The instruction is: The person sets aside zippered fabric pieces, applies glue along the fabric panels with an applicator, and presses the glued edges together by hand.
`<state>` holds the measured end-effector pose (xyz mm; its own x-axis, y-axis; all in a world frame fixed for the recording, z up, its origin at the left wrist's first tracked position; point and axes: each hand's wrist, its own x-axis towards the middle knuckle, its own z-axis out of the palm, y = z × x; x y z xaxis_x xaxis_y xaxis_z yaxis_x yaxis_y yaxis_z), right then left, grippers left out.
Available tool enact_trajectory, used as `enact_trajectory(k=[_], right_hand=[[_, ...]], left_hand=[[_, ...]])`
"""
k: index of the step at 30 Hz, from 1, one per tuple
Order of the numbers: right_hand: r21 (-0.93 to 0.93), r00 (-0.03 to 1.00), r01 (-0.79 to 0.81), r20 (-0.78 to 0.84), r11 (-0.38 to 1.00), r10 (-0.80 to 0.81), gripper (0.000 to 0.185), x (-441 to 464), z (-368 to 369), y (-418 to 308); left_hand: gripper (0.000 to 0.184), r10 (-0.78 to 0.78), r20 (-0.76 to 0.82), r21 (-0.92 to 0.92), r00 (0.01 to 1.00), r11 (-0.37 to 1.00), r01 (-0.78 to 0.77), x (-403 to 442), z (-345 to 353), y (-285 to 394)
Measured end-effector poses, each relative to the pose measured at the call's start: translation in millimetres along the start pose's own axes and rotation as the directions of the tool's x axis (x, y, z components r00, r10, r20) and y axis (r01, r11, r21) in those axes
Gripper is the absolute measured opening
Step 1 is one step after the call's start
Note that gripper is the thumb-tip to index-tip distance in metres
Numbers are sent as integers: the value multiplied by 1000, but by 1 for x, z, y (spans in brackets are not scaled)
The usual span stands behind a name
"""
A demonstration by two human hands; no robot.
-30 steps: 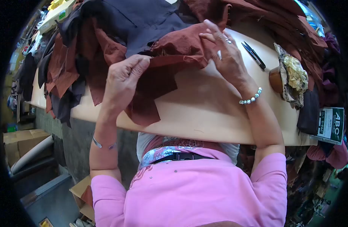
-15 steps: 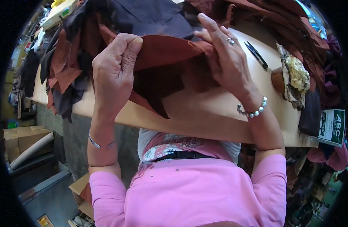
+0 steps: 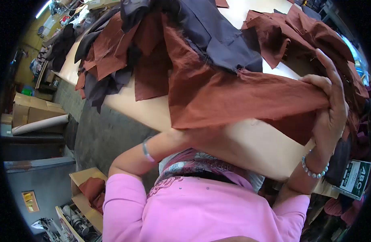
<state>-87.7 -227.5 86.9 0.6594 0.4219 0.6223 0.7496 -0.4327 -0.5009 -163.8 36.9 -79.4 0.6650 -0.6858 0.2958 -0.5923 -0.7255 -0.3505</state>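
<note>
A reddish-brown fabric piece [image 3: 234, 97] stretches across the front of the table, joining or overlapping dark grey fabric [image 3: 225, 44] along its far edge. My right hand [image 3: 332, 97] grips its right end between thumb and fingers, with the index finger pointing up. Under the cloth's near left edge lies my left hand [image 3: 197, 136]; its fingers are covered by the fabric, so their grip cannot be seen. A darker brown flap [image 3: 296, 125] hangs below the right part of the piece.
Brown and dark grey pieces [image 3: 109, 52] hang over the table's left edge. A heap of brown fabric [image 3: 298, 32] lies at the right back. Beside the right edge is a green and white ABC box [image 3: 354, 179]. Cardboard boxes [image 3: 36, 111] stand on the left.
My right hand has moved right and pulled the brown fabric out sideways. My left hand has gone from gripping the fabric's edge in plain sight to beneath the cloth. The view has shifted.
</note>
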Motion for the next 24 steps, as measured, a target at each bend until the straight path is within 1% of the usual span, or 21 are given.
enact_trajectory(k=[1,2,3,4,5,6,7,8,9,10,11,13,14,15,16,17,18,19,21,22,24], right_hand=[[8,1000,-15,2,1000,15,57,-1,-1,0],[15,1000,-30,4,999,30,59,-1,-1,-1],[23,999,-45,7,999,44,61,-2,-2,-1],[-26,997,-62,48,998,63,67,3,1,1],[-78,992,-82,90,994,89,74,8,1,7],[-102,989,-65,125,993,78,74,16,6,24],[-101,994,-9,104,995,20,70,22,10,54],[-174,996,-62,47,983,71,74,28,11,79],[-300,993,-105,-76,948,86,73,35,9,85],[-414,988,-42,-155,909,-25,69,34,9,84],[-526,965,13,-215,851,-148,64,31,7,84],[-741,944,200,-29,641,-328,47,8,4,99],[-678,921,323,66,661,-384,42,-7,9,91],[-655,927,350,139,669,-349,45,-26,18,78],[-601,941,338,232,724,-246,47,-48,28,65],[-521,934,275,343,808,-97,50,-71,35,54],[-424,918,245,391,872,-68,51,-87,41,37],[-465,908,265,416,845,-56,49,-111,53,34],[-357,880,182,475,916,11,49,-112,49,10],[-266,864,82,499,961,64,47,-104,41,5],[-81,821,-122,551,989,147,45,-85,30,6]], left_hand=[[39,-108,31,-84,994,990,110,-6,12,-9],[39,-272,144,-536,951,787,306,-5,6,-23],[39,-286,253,-656,924,651,382,4,0,-36],[39,-297,360,-736,885,492,465,12,-6,-50],[39,-245,405,-637,881,616,464,28,-12,-64],[39,-195,451,-530,871,726,437,43,-10,-79],[41,-197,258,-619,946,718,318,59,15,-98],[43,-202,51,-684,978,706,182,78,50,-120],[43,-188,-20,-687,982,716,123,88,58,-122],[44,-173,-91,-684,981,726,65,98,66,-124],[42,-136,-26,-639,990,764,89,110,52,-124],[40,-74,124,-535,990,835,130,128,21,-128],[43,12,467,-787,884,462,409,130,6,-129],[48,-26,612,-742,790,326,586,125,-30,-113],[56,17,440,-860,898,293,417,109,-22,-115],[60,24,543,-803,839,305,512,99,-40,-110],[63,30,639,-734,769,323,597,89,-59,-106],[59,110,511,-849,852,216,482,75,-51,-107],[49,-133,662,-740,737,41,672,53,-49,-93],[45,-217,699,-714,681,-165,680,49,-44,-87],[37,-346,782,-618,519,-541,571,43,-33,-76]])
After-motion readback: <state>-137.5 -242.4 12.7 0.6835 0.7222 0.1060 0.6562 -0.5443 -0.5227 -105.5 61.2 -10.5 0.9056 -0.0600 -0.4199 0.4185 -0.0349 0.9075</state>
